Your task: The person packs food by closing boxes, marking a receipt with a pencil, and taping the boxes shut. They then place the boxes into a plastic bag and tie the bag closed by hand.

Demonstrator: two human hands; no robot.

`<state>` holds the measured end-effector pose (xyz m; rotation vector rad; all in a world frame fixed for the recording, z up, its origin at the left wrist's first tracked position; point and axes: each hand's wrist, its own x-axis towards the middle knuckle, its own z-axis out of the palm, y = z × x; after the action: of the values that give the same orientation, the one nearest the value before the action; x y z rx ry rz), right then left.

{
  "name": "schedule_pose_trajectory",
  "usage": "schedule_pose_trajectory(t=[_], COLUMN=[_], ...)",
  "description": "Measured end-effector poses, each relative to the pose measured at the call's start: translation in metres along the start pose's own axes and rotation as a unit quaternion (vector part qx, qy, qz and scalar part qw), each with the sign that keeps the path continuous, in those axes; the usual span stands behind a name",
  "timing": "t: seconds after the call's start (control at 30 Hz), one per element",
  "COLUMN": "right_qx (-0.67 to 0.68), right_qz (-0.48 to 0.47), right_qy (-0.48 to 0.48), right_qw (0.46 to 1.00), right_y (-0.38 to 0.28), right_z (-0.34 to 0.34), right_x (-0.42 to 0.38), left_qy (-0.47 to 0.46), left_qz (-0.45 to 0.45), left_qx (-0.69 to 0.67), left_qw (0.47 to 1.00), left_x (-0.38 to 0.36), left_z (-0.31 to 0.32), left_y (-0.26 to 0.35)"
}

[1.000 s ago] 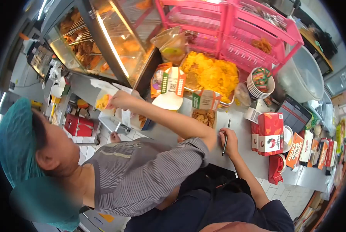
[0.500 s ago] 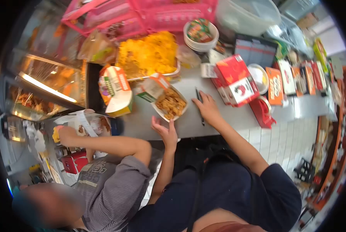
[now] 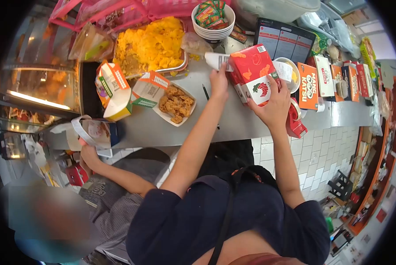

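Observation:
My left hand (image 3: 219,83) pinches a printed paper slip (image 3: 214,60) at the left side of a red food box (image 3: 250,65). Around the near right corner of that box lie the fingers and thumb of my right hand (image 3: 272,106), gripping it as it stands on the counter. Left of my left forearm sits an open carton (image 3: 154,87) with fried chicken pieces (image 3: 176,104) inside. A black pen (image 3: 205,92) lies beside that forearm, partly hidden by it. Just right of my right hand is a red tape dispenser (image 3: 296,121).
A tray of yellow-topped food (image 3: 149,44) stands behind another open carton (image 3: 114,95). At the back are stacked white bowls (image 3: 213,31) with sachets and a tablet (image 3: 286,42). Orange boxes (image 3: 307,90) line the right. A co-worker's hand (image 3: 89,157) holds a bag handle at left.
My left hand has left the chicken carton and reached the paper slip. My right hand has moved off the pen onto the red box. The co-worker's arm has shifted.

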<state>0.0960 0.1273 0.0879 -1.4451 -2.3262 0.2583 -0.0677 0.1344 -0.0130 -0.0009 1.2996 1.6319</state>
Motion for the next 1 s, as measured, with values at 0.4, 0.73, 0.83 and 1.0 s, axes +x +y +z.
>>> schedule_pose_trajectory(t=[0.4,0.73,0.83,1.0], right_qx=[0.435,0.583,0.598,0.585], right_qz=[0.107,0.141,0.167,0.208], right_qy=[0.021,0.010,0.019,0.020], right_qw=[0.894,0.800,0.783,0.784], right_y=[-0.002,0.000,0.006,0.006], right_z=[0.015,-0.010,-0.003,0.000], right_x=[-0.027,-0.031,-0.031,-0.023], left_qy=[0.090,0.110,0.116,0.103], left_qz=[0.197,0.197,0.196,0.192], left_qx=[0.020,0.074,0.058,0.043], left_qw=[0.976,0.971,0.972,0.975], left_x=[0.012,0.018,0.019,0.020], left_z=[-0.019,-0.010,-0.012,-0.013], left_y=[0.004,0.013,0.009,0.009])
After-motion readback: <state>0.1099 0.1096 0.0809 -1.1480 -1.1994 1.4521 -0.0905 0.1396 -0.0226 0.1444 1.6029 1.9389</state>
